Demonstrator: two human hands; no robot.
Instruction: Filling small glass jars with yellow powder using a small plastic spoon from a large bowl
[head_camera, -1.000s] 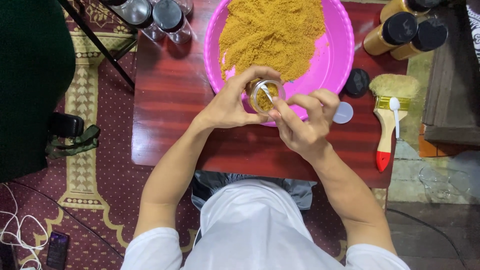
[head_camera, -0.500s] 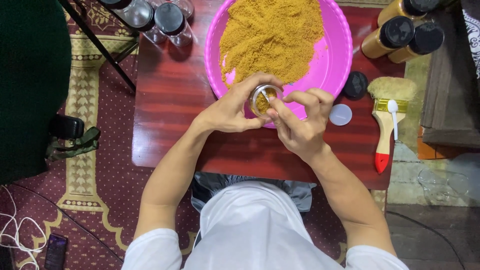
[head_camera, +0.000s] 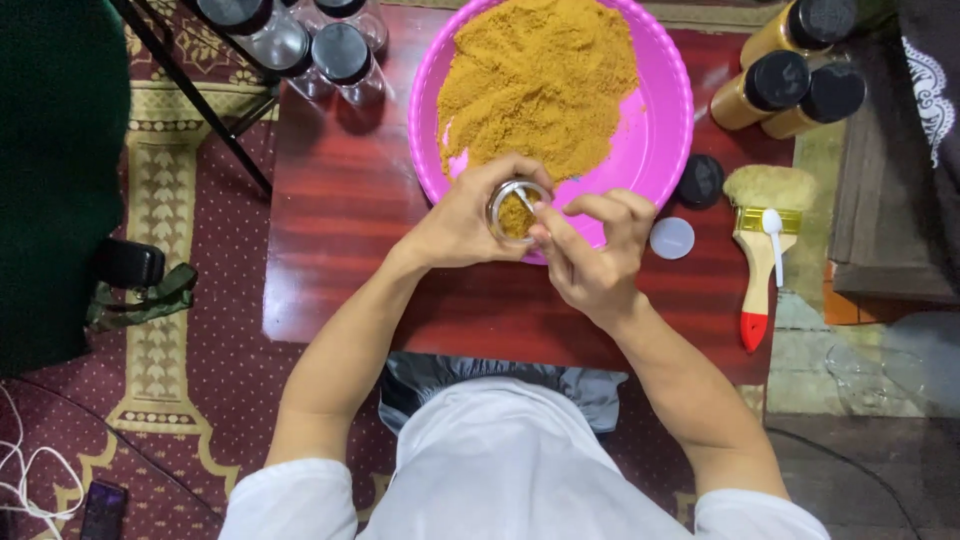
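My left hand (head_camera: 468, 222) grips a small clear jar (head_camera: 514, 211) partly filled with yellow-brown powder, held over the near rim of a pink basin (head_camera: 664, 140). The basin holds a big heap of the same powder (head_camera: 540, 80). My right hand (head_camera: 592, 248) pinches a small white spoon (head_camera: 526, 203) whose tip reaches into the jar's mouth. Both hands touch around the jar, above a dark red wooden table (head_camera: 340, 210).
Three filled jars with black lids (head_camera: 775, 85) lie at the back right, empty lidded jars (head_camera: 340, 55) at the back left. A black lid (head_camera: 700, 180), a white disc (head_camera: 672, 238), and a brush with a red handle tip (head_camera: 760, 260) carrying another white spoon (head_camera: 774, 228) lie right of the basin.
The jar and both hands have shifted slightly left along the basin's near rim. The spoon stays at the jar's mouth.
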